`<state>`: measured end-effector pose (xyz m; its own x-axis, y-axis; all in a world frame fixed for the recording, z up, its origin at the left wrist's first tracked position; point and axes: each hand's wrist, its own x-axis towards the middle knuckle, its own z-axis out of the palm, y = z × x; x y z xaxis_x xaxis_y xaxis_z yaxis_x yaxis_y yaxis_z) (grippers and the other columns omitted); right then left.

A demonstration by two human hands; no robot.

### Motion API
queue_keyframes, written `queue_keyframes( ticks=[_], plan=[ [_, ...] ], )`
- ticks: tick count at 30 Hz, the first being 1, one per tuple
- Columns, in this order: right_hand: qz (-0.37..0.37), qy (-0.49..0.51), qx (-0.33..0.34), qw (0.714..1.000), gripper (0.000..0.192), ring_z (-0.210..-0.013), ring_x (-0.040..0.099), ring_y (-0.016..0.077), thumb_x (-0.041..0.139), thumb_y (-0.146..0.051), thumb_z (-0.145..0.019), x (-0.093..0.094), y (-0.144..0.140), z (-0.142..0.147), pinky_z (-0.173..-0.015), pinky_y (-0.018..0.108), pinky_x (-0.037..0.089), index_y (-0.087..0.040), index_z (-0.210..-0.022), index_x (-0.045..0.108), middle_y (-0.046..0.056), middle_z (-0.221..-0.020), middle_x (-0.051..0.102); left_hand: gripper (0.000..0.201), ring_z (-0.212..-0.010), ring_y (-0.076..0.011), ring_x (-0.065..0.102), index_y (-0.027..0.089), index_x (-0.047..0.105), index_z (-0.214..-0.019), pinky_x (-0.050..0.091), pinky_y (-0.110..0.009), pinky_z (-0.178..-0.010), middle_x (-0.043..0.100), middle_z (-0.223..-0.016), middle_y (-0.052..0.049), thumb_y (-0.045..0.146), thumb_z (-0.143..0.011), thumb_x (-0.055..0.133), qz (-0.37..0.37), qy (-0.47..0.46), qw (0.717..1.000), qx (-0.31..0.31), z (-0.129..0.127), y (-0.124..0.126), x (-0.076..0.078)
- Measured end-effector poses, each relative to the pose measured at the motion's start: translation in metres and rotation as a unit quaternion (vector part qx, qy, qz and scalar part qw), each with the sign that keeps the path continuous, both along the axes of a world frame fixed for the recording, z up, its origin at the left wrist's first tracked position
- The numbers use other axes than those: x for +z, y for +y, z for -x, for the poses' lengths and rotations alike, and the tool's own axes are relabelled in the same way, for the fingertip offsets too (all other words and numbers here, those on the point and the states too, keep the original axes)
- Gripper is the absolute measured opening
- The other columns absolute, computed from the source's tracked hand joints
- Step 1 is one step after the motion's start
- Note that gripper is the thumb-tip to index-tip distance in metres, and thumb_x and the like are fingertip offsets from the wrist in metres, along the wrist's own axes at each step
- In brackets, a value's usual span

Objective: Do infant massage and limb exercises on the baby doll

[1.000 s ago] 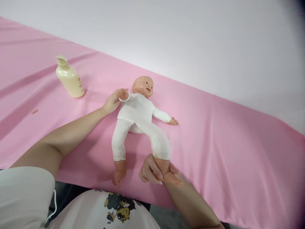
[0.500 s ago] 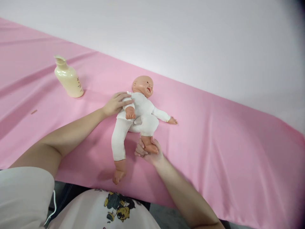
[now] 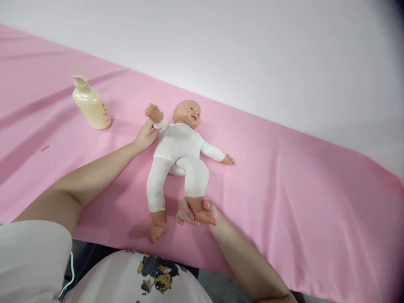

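A baby doll (image 3: 178, 141) in a white cloth suit lies on its back on a pink cloth (image 3: 252, 176), its head toward the far edge. My left hand (image 3: 147, 134) grips the doll's arm on the left side, which is raised outward beside its head; most of those fingers are hidden behind the sleeve. My right hand (image 3: 189, 210) is wrapped around the ankle of the doll's leg on the right, thumb on top. The other leg hangs straight toward me, and the other arm lies stretched out to the right.
A pale yellow pump bottle (image 3: 91, 105) stands on the cloth at the upper left. A small brownish strip (image 3: 45, 148) lies further left. Beyond the cloth is a white surface (image 3: 252, 54). The table's near edge runs close to my body.
My left hand has swung the doll's arm from its chest out and up to the left. My right hand has drawn the bent leg down toward me, straightening it.
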<state>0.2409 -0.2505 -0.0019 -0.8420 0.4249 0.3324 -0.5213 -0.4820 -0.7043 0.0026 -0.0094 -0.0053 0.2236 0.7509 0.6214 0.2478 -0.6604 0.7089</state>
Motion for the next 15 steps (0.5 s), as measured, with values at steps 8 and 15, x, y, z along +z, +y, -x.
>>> queue_keyframes(
  ticks=[8, 15],
  plan=[
    [-0.006, -0.196, 0.150, 0.969, 0.049, -0.069, 0.065, 0.0130, 0.079, -0.055, -0.074, 0.009, -0.001, -0.007, -0.065, 0.026, 0.050, -0.015, -0.096, 0.060, 0.001, -0.080, 0.067, 0.062, -0.111, -0.0260, 0.064, 0.022, 0.051, -0.124, 0.052, -0.046, -0.103, 0.064, -0.112, -0.009, 0.067, -0.084, 0.067, 0.120, -0.172, 0.977, 0.030, 0.002, 0.021, -0.017],
    [-0.076, -0.158, 0.194, 0.965, 0.044, -0.077, 0.063, 0.0103, 0.067, -0.056, -0.080, 0.019, 0.007, -0.006, -0.074, 0.036, 0.050, -0.018, -0.100, 0.059, -0.004, -0.085, 0.064, 0.066, -0.103, -0.0253, 0.064, 0.022, 0.054, -0.110, 0.055, -0.044, -0.095, 0.062, -0.101, -0.007, 0.077, -0.076, 0.069, 0.165, -0.235, 0.957, 0.032, -0.001, 0.016, -0.006]
  ],
)
